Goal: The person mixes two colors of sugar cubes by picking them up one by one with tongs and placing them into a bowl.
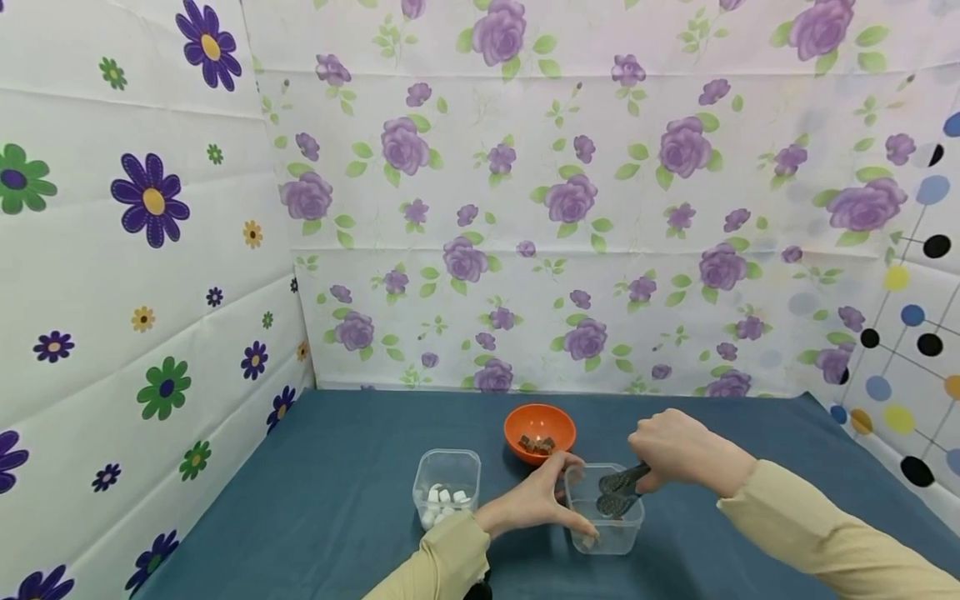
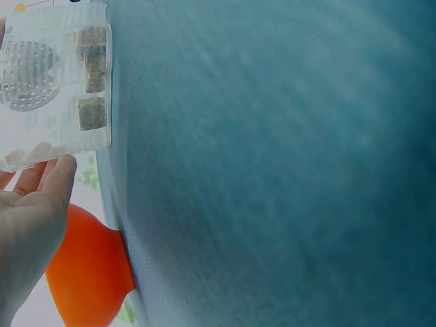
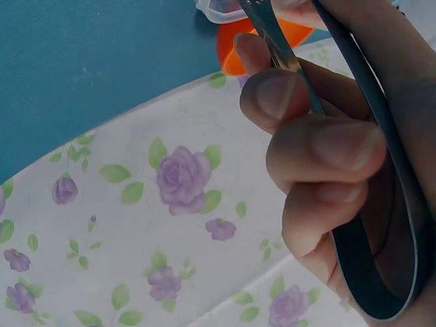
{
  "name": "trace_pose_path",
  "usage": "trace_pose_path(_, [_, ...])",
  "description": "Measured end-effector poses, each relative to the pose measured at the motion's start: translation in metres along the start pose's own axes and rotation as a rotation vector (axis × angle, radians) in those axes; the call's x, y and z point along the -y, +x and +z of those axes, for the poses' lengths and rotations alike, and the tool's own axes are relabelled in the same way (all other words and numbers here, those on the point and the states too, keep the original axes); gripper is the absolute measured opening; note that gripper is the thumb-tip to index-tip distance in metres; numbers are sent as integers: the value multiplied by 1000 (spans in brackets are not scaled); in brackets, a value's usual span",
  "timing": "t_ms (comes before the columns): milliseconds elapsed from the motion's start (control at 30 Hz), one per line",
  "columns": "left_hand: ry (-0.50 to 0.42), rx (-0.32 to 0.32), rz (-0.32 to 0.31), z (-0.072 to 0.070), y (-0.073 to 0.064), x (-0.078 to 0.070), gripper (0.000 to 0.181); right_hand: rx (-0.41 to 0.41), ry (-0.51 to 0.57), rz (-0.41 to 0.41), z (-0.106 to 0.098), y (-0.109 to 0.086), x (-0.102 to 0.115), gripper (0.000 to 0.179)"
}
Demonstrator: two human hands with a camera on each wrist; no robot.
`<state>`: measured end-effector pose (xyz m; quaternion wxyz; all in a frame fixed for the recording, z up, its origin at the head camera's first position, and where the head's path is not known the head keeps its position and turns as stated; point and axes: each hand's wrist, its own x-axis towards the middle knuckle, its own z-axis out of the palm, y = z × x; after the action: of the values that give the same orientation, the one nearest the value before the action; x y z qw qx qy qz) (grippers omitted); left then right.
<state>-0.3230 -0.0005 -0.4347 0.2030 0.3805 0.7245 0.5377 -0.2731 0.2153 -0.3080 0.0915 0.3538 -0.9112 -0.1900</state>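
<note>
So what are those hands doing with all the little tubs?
A person's left hand is holding a clear tub, and the right hand is holding dark tongs with their ends inside it. Brown cubes sit at the bottom of that tub; I can't tell if the tongs have caught one. Just beyond, an orange bowl has brown pieces in it. On the left, another clear tub holds white pieces.
</note>
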Motion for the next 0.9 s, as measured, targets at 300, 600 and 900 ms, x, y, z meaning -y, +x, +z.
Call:
trace_pose_path(300, [2,0,2,0,-1,0,68,1,-80,-2,3,7,10,42])
trace_pose_path(600, [14,-4,13,-1,0,0,66,19,-116,0,6,8,16,39])
trace_pose_path(900, [7,2,13,-1,0,0,63,51,-152,-4,12,10,19,38])
